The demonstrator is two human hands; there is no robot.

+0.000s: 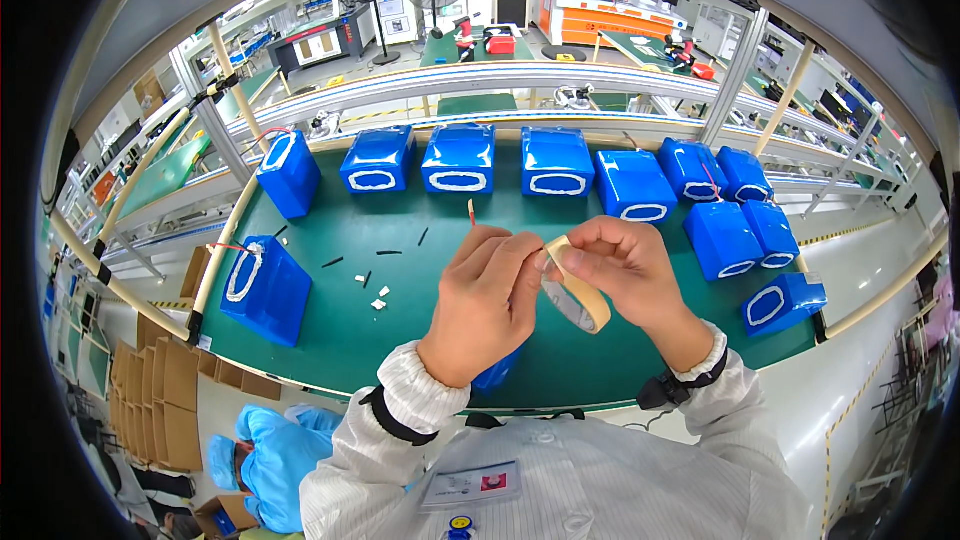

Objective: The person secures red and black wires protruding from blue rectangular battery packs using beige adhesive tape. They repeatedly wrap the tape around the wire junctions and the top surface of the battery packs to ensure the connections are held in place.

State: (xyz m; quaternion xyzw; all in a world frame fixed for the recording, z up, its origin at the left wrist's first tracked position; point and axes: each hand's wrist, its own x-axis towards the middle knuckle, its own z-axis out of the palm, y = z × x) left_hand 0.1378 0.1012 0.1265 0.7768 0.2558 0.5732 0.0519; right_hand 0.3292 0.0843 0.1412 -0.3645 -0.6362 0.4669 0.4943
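Note:
Between my hands, above the green bench, is a roll of cream masking tape (597, 308). My right hand (635, 275) is closed on it, thumb and fingers pinching its upper edge. My left hand (480, 305) is closed too, its fingertips meeting the tape beside the right thumb. Behind the left fingers a short red wire (472, 216) with a pale tip sticks up; its lower part is hidden. Under my left wrist shows a piece of a blue-wrapped battery pack (498, 370), mostly covered by the hand.
Blue packs with white oval rings line the bench's far side, among them a middle pack (458, 155). Others stand at the left (270, 295) and right (785, 302). Black strips (388, 253) and white scraps (379, 304) lie on the green mat (400, 340). A person in blue (275, 460) is at lower left.

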